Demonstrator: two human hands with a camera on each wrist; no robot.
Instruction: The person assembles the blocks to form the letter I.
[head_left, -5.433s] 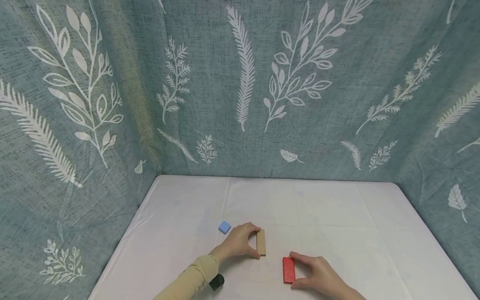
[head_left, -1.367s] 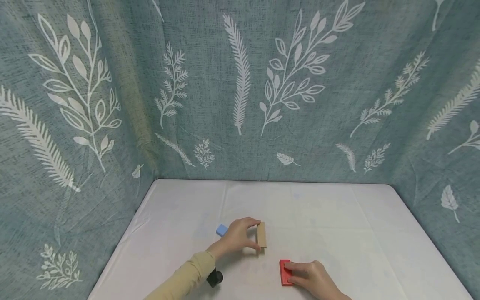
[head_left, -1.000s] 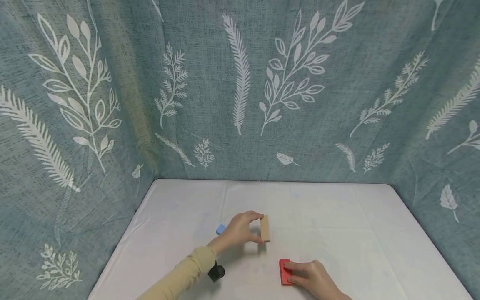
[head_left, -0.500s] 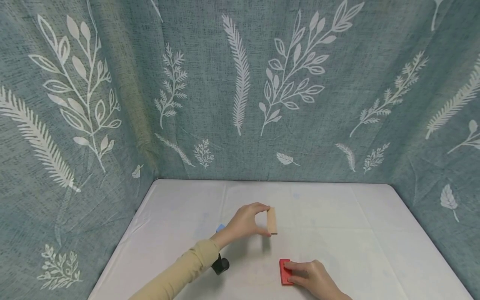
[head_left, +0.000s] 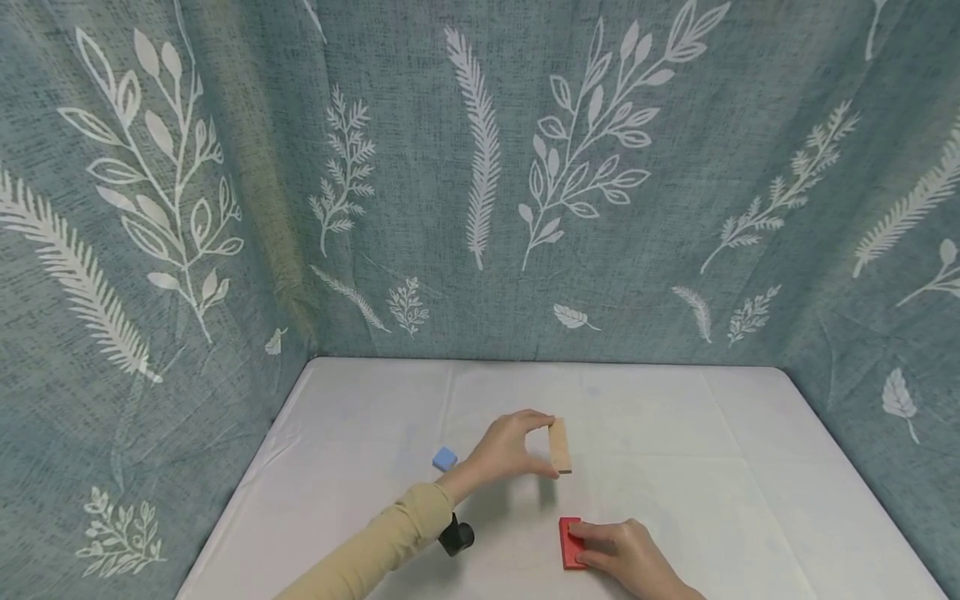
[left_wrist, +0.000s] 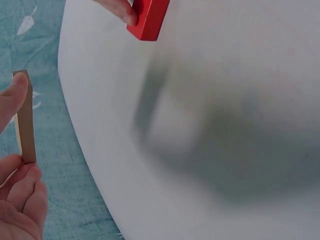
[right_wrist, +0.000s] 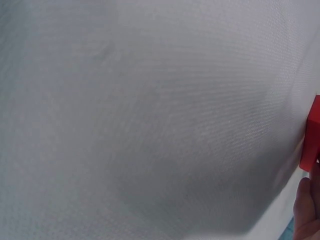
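Observation:
My left hand pinches a light wooden block at its two ends, thumb at one end and fingertips at the other. The block is off the table, its shadow falling below. Close up in the left wrist view, the wooden block stands on edge between thumb and fingers. Nearer the front, a red rectangular block lies on the table. The thumb and a finger of my right hand hold it at its right side. Only an end of the red block shows in the right wrist view.
A small blue square block lies on the table, left of my left wrist. A black wrist camera hangs under the left forearm. The white cloth-covered table meets a leaf-patterned green-blue curtain at the back and sides.
My left hand has lifted the wooden block and carried it right. The right thumb and finger have drawn together from the red block's ends; lately that hand has stayed still.

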